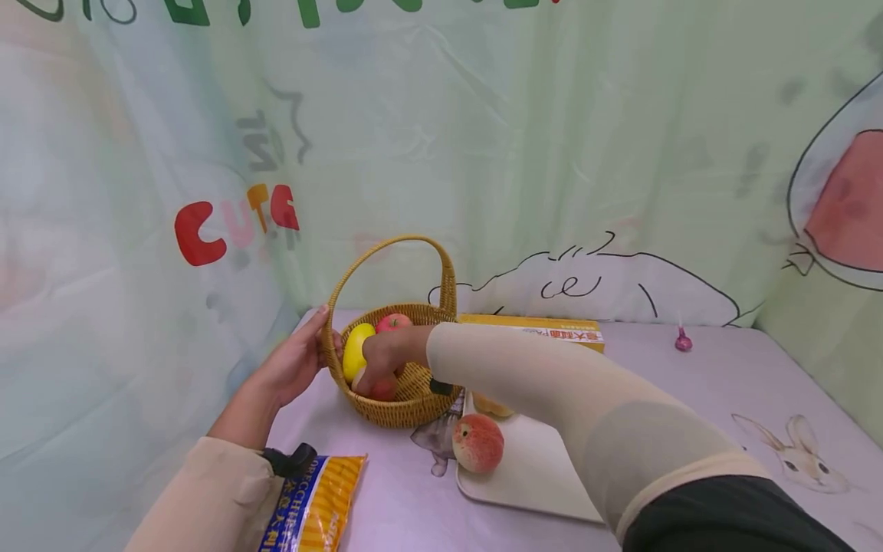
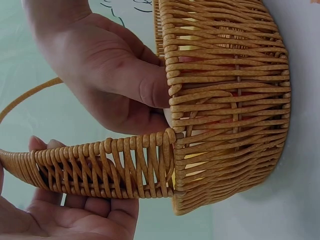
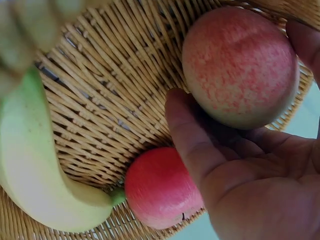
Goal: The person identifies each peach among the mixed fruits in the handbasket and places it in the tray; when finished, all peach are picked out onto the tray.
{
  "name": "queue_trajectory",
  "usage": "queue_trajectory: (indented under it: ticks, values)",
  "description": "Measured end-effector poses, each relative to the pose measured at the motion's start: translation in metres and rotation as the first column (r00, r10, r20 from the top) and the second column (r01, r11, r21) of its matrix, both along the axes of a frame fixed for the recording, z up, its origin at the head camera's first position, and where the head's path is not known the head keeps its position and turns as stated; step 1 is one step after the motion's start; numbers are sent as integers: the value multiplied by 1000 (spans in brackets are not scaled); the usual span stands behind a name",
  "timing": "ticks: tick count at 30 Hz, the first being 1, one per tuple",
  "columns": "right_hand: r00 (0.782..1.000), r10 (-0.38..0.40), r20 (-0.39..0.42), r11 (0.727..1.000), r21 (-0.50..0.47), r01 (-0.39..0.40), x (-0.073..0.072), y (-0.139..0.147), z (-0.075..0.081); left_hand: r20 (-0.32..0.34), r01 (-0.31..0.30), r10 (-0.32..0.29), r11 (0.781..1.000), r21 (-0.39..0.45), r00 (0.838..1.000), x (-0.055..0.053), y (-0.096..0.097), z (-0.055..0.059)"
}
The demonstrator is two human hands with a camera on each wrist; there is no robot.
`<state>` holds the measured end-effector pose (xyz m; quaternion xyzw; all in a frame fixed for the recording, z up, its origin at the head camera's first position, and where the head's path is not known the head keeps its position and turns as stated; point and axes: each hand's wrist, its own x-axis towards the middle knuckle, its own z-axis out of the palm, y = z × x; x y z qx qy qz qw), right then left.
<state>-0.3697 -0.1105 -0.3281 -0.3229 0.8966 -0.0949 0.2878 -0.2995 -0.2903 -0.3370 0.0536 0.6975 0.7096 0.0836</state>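
A wicker basket point(image 1: 393, 414) with a tall arched handle stands on the table. My left hand point(image 1: 303, 353) grips the lower part of the handle on its left side, fingers behind the wickerwork in the left wrist view. My right hand point(image 1: 386, 356) reaches down inside the basket. Its thumb and fingers lie around a pink-and-cream peach point(image 3: 240, 65), seen best in the right wrist view. Close to those fingers is a red apple point(image 3: 160, 187), and a yellow banana point(image 3: 30, 160) with green ends lies along the basket wall.
A second peach point(image 1: 478, 443) sits on a white cutting board point(image 1: 531, 475), a tan item point(image 1: 493, 405) behind it. An orange-and-blue pasta bag point(image 1: 317, 498) lies by my left forearm. Behind the basket are a yellow box point(image 1: 586, 336) and, far right, a small purple onion point(image 1: 683, 340).
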Motion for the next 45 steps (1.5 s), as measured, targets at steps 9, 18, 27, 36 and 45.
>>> queue_trajectory:
  ticks: [9,18,27,36,45]
  values:
    - [1000,-9,-21,1000,-19,8,-3,3,5,0,-2,2,1000,1,1000,-1,1,0]
    - [983,59,-173,998,-17,-63,-9,20,9,1,0,0,1000,6,1000,-2,4,1]
    - [989,25,-147,976,-211,-56,-6,45,12,6,10,-10,1000,1,1000,-3,9,3]
    - [995,19,-101,931,-362,-54,8,69,16,8,7,-7,1000,-8,1000,1,4,1]
    - [996,-38,-85,910,-415,-1,15,85,18,-7,22,-22,1000,-15,1000,4,0,2]
